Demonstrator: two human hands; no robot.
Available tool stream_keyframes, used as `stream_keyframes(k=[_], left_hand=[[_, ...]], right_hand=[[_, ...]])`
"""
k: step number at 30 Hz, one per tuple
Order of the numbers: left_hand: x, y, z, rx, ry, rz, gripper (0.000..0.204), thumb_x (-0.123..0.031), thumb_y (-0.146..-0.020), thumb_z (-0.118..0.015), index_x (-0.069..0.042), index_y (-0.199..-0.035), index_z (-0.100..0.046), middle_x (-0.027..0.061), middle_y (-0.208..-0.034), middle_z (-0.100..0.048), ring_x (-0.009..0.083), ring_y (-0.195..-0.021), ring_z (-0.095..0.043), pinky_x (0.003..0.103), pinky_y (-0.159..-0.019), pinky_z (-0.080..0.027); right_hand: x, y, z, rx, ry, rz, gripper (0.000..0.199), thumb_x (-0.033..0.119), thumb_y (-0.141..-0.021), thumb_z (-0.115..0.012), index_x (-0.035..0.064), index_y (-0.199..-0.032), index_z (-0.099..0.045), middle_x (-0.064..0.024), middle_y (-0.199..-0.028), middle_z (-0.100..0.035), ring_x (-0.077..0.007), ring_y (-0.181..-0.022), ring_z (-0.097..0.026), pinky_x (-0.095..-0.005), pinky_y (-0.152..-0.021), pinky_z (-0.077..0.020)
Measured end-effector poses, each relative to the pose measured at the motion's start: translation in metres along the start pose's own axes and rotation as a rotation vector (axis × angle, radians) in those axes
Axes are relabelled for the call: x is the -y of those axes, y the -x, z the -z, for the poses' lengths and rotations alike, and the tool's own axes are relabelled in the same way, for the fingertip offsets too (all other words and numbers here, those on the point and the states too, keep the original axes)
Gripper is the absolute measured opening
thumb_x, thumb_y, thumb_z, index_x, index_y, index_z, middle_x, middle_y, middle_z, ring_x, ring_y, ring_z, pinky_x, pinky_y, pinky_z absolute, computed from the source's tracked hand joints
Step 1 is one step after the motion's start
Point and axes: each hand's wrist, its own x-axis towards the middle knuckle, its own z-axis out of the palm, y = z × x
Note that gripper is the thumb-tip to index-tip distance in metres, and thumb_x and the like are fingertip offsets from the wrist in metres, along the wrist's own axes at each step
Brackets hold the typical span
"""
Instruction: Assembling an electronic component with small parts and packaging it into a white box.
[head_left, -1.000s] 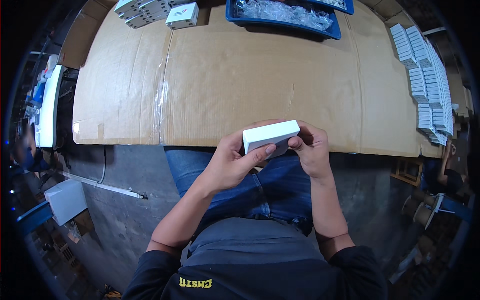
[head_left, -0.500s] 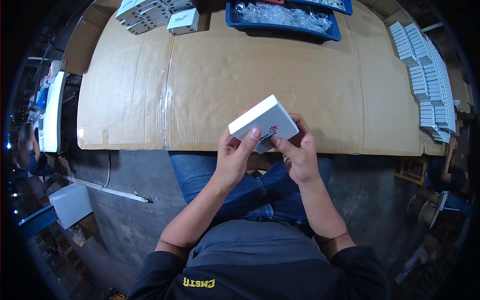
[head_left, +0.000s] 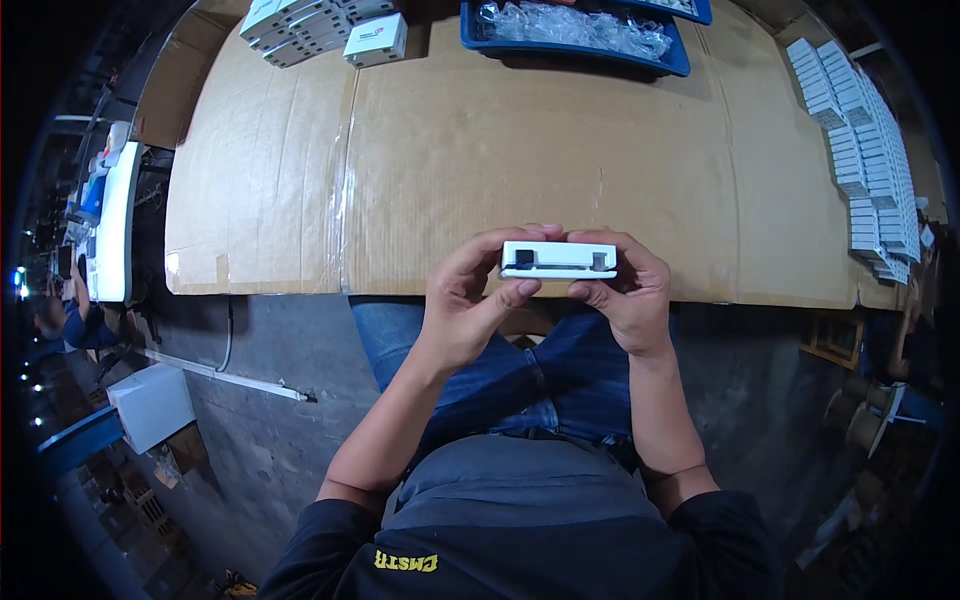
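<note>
Between both hands I hold a small white box-shaped plastic unit [head_left: 556,256] above the table's near edge. One narrow side of it faces up, showing a dark square opening on the left, a greyish notch on the right and a dark slit along its length. My left hand [head_left: 470,295] is closed on the left end, thumb at the lower edge and fingers behind. My right hand [head_left: 630,292] grips the right end in the same way. Its broad printed face is out of sight now.
The table [head_left: 480,150] is covered with cardboard. Similar white units [head_left: 310,28] are stacked at the far left, with a single white unit [head_left: 376,40] beside them. A blue tray [head_left: 580,50] of clear plastic pieces stands at the back. Stacked white units [head_left: 860,150] line the right edge.
The white unit has been turned from its broad printed face to a narrow side with openings. Both hands have shifted their hold to its two ends.
</note>
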Motion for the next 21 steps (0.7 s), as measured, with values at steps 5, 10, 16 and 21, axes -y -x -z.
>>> stream_keyframes(k=[5,10,16,21], left_hand=[[-0.012,0.009,-0.003,0.004,-0.087,0.058,0.042,-0.003,-0.085,-0.083,-0.002,-0.124,-0.068,0.0133,-0.121,-0.074,0.0236,-0.118,-0.068,0.037,-0.103,-0.051],[-0.01,0.008,-0.003,0.025,-0.084,-0.01,0.04,-0.001,-0.084,-0.083,-0.002,-0.121,-0.069,0.0133,-0.119,-0.074,0.024,-0.118,-0.069,0.037,-0.103,-0.052],[-0.011,0.008,-0.001,0.027,-0.057,0.025,0.041,-0.002,-0.083,-0.084,-0.003,-0.121,-0.07,0.0138,-0.119,-0.074,0.0247,-0.118,-0.069,0.038,-0.104,-0.052],[-0.008,0.009,0.001,0.051,-0.07,0.012,0.041,-0.003,-0.083,-0.084,-0.002,-0.122,-0.07,0.014,-0.12,-0.074,0.025,-0.119,-0.069,0.038,-0.104,-0.052]], right_hand=[[0.001,0.002,0.007,0.109,0.173,0.157,0.043,-0.003,-0.076,-0.087,-0.0008,-0.116,-0.072,-0.0125,-0.113,-0.074,-0.02,-0.106,-0.07,-0.0312,-0.091,-0.0581],[0.005,0.003,0.007,0.108,0.173,0.169,0.044,-0.003,-0.074,-0.089,-0.001,-0.115,-0.073,-0.013,-0.11,-0.074,-0.0204,-0.104,-0.071,-0.0312,-0.09,-0.0573],[-0.002,0.004,0.008,0.106,0.224,0.24,0.04,-0.003,-0.076,-0.086,-0.0011,-0.114,-0.073,-0.0148,-0.109,-0.075,-0.0214,-0.1,-0.072,-0.0316,-0.088,-0.0572],[-0.001,0.005,0.01,0.111,0.211,0.224,0.037,-0.007,-0.078,-0.083,-0.0017,-0.114,-0.074,-0.016,-0.108,-0.075,-0.0218,-0.098,-0.072,-0.0312,-0.086,-0.0576]])
